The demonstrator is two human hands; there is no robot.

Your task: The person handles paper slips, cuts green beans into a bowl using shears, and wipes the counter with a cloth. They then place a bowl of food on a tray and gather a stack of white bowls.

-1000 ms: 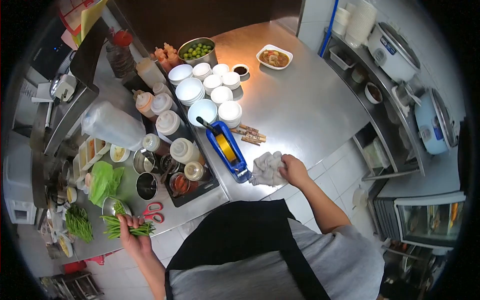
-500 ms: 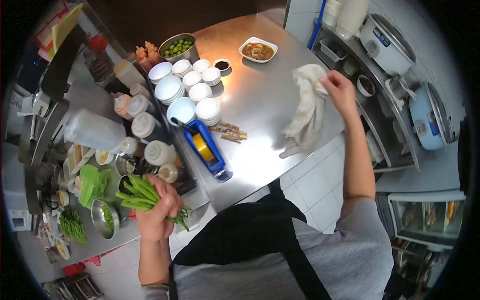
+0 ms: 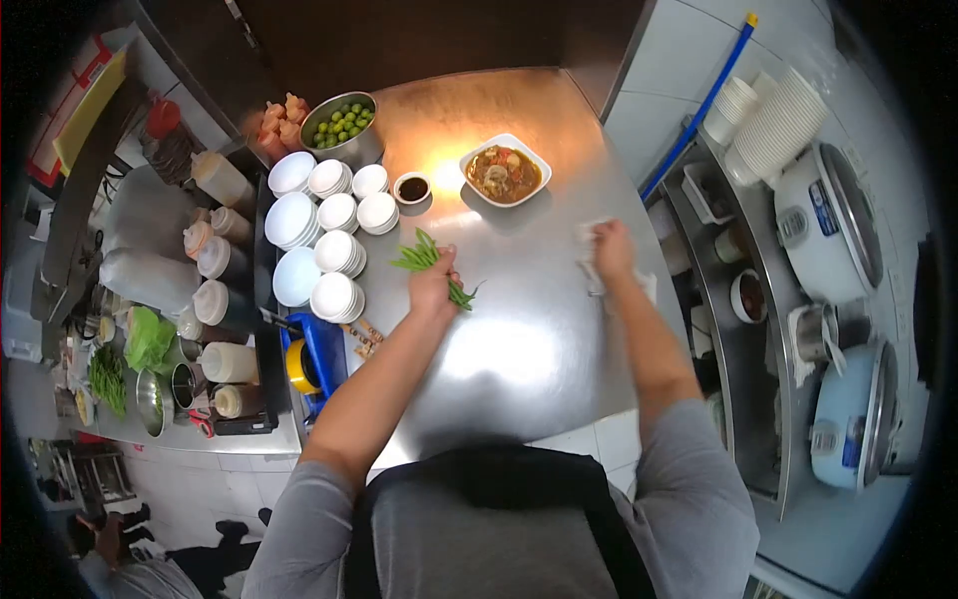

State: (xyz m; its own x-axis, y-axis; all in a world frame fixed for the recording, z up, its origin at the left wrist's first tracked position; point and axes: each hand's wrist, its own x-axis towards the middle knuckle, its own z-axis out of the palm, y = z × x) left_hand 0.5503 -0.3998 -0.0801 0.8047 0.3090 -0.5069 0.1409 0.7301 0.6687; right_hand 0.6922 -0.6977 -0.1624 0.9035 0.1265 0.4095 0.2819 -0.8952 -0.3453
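Note:
My left hand (image 3: 433, 285) is closed around a bunch of green beans (image 3: 419, 252), held over the middle of the steel table (image 3: 519, 270). The cut ends stick out above and below my fist. On the right side of the table, my right hand (image 3: 612, 248) grips a white cloth (image 3: 589, 262), slightly blurred and partly hidden by the hand and forearm. Beyond both hands stands a square white bowl (image 3: 506, 171) of stew with pieces in brown sauce. A small dish of dark sauce (image 3: 412, 189) sits to its left.
Stacked white bowls (image 3: 337, 252) and a metal pot of green limes (image 3: 342, 128) line the table's left side. A blue tape dispenser (image 3: 321, 364) sits near the front left. Shelving (image 3: 738, 329) with rice cookers (image 3: 833, 225) stands right. Another person (image 3: 150, 569) is at lower left.
My left hand has carried the green beans from above the left counter to over the table. My right hand has lowered the cloth onto the table. The view has shifted.

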